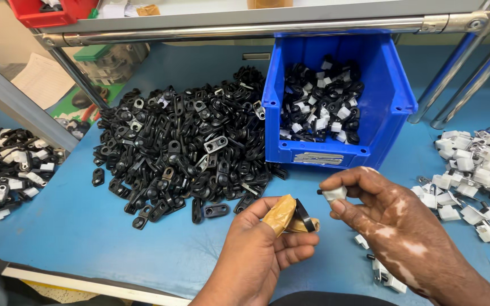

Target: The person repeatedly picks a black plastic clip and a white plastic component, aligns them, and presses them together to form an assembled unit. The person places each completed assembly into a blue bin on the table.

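My left hand (262, 243) pinches a black loop-shaped clamp (305, 215) between thumb and forefinger; both fingertips wear tan tape or finger cots. Just to its right, my right hand (392, 221) holds a small white clip piece (334, 194) at its fingertips, a few centimetres from the black clamp. Both hands hover over the blue table (58, 226) near its front edge. A large heap of black clamps (182, 147) lies ahead of the left hand. A blue bin (392, 96) ahead of the right hand holds several black clamps fitted with white pieces.
A pile of loose white clip pieces (472, 175) lies at the right, with a few more near my right wrist (381, 272). Black-and-white assembled parts (7, 170) lie at the far left. A metal shelf rail (245, 28) and slanted tube legs (466, 68) cross above.
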